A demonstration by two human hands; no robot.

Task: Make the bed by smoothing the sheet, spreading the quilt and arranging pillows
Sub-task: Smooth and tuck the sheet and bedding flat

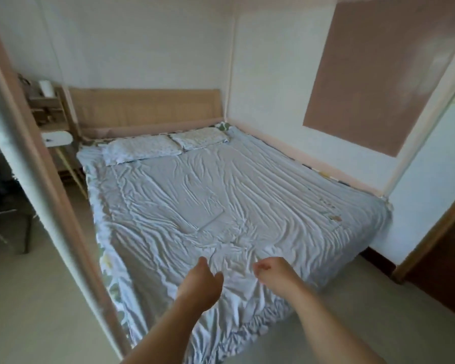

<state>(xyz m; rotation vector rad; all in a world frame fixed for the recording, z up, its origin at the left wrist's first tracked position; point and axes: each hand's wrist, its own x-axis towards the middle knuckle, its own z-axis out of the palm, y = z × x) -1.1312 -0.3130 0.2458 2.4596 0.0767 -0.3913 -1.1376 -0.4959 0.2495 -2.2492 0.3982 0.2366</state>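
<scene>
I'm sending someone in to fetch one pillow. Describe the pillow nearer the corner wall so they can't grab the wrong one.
Start at the wooden headboard at the far end of the bed. Two pillows lie side by side below it; take the pillow on the right, by the wall corner. It looks smaller and creamier than the bluish speckled pillow on its left.

quilt [221, 200] top open, post [50, 179] blocking left
</scene>
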